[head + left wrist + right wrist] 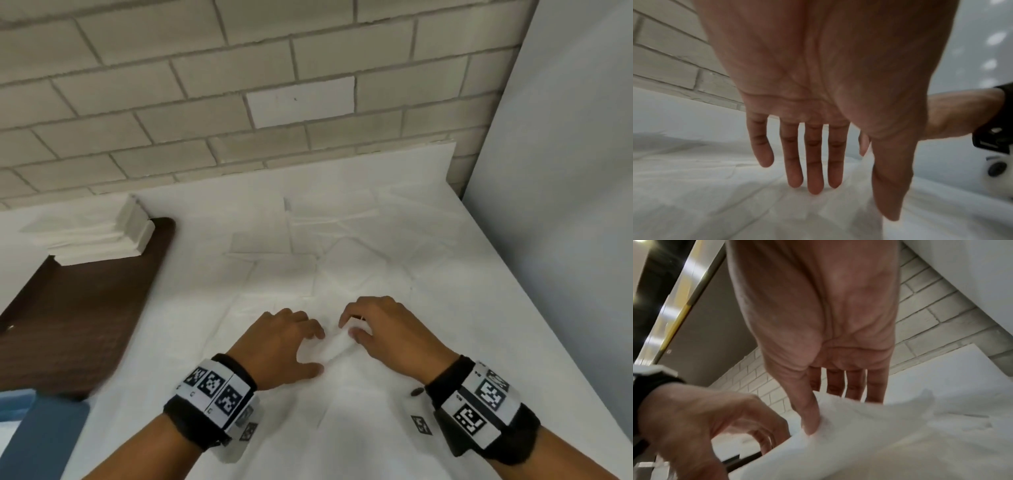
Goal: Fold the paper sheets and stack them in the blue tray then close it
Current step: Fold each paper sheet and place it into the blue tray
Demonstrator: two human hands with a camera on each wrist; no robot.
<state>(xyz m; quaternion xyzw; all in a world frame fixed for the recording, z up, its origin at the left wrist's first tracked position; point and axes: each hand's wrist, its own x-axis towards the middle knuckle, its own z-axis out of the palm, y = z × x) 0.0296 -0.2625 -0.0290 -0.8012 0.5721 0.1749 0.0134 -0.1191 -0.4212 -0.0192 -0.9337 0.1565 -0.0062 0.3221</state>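
White paper sheets [342, 260] lie spread and creased over the table. My right hand [349, 327] pinches a raised fold of the top sheet [337, 346]; in the right wrist view its thumb [809, 423] presses the front of the paper [879, 434] and the fingers sit behind it. My left hand [317, 351] rests beside that fold with the thumb spread wide. The left wrist view shows its fingers [816, 178] straight, their tips touching the sheet [735, 203] and holding nothing. A corner of the blue tray [44, 431] shows at the lower left.
A stack of folded white paper [99, 236] sits at the back left, partly on the dark brown tabletop [85, 325]. A brick wall [239, 102] runs along the far edge. A grey panel [565, 205] bounds the right side.
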